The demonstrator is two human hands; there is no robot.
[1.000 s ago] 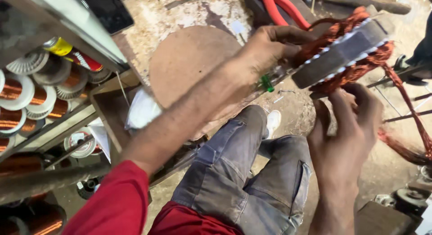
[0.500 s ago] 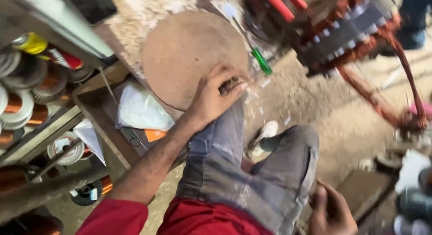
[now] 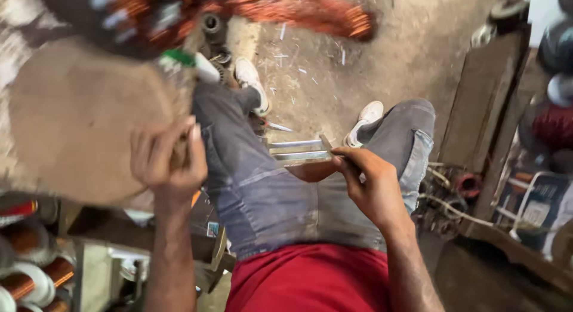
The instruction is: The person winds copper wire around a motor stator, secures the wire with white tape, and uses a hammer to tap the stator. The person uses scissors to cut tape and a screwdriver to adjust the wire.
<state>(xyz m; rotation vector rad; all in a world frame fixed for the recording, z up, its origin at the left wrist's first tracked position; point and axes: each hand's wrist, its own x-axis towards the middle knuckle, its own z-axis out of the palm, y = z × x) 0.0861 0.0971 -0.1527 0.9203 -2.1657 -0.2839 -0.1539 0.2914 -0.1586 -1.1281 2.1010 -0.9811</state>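
Note:
My left hand [image 3: 167,163] is curled over the edge of a round wooden board [image 3: 77,121] beside my left knee. Over my lap, my right hand [image 3: 371,183] pinches the end of a pair of flat metal strips [image 3: 296,152] that point left across my grey trousers. A motor stator with copper windings [image 3: 286,7] lies blurred on the dusty floor ahead, apart from both hands. A green-handled tool [image 3: 182,60] rests by the board's far edge.
Spools of copper wire [image 3: 27,270] fill a shelf at lower left. A wooden plank [image 3: 477,103] and a rack with dark and red spools [image 3: 552,121] stand on the right, with cables [image 3: 444,198] by my right thigh. My white shoes [image 3: 250,79] are on the floor.
Both hands have left the copper-wound stator, which now lies on the floor. My left hand dropped to the wooden board's edge. My right hand came to my lap and took the metal strips.

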